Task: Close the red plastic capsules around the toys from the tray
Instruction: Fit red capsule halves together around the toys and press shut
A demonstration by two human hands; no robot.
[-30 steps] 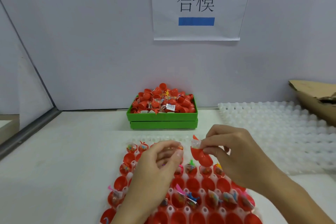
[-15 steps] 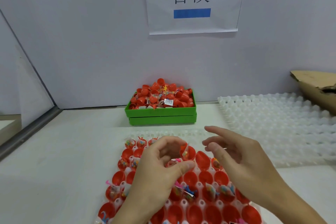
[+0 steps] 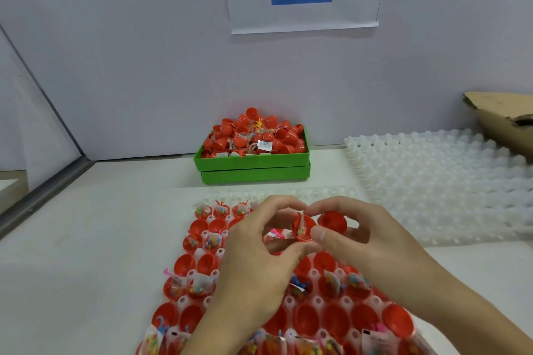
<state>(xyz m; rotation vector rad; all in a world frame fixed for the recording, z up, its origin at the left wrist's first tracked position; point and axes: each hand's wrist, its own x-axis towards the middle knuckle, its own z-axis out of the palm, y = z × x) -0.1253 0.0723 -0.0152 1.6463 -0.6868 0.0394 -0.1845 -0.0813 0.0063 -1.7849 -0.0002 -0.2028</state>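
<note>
Both of your hands are meeting above the far part of the tray (image 3: pixel 340 304) on the bench (image 3: pixel 86 268). Your left hand (image 3: pixel 259 256) and your right hand (image 3: pixel 372 242) are each pinching the open red capsule half (image 3: pixel 302 228), its toy packet (image 3: pixel 302 223) sticking up inside; each grip is clamped on that half. Another red half (image 3: pixel 333 220) is sitting just right of it, behind your right fingers. Far back, a green bin (image 3: pixel 253 163) is holding heaped red capsules. An empty white tray (image 3: pixel 438 181) is lying to the right.
</note>
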